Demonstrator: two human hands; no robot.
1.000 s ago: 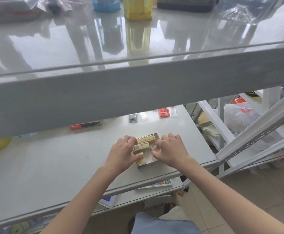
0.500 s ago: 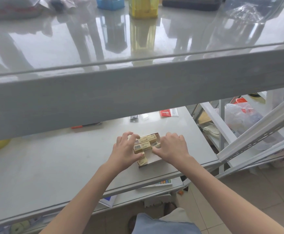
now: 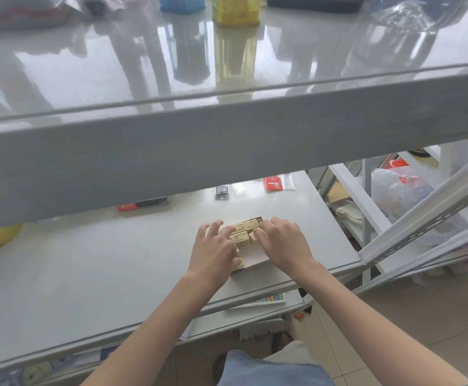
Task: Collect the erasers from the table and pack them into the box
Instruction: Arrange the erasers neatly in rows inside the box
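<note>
**Between both hands: box, part-filled**

Under the fingertips, erasers (image 3: 240, 237) are lying in rows inside the box (image 3: 253, 257). Left hand (image 3: 215, 251) is pressing them down with fingers spread flat, likely seating them; right hand (image 3: 285, 242) is curling round one eraser, probably nudging it into line.

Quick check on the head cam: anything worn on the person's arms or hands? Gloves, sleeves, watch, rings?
Nothing visible. The left hand and right hand are bare, with no gloves, and no rings that I can make out. Both forearms are uncovered up to the frame edge, with no sleeves, watch or bands showing.
</note>
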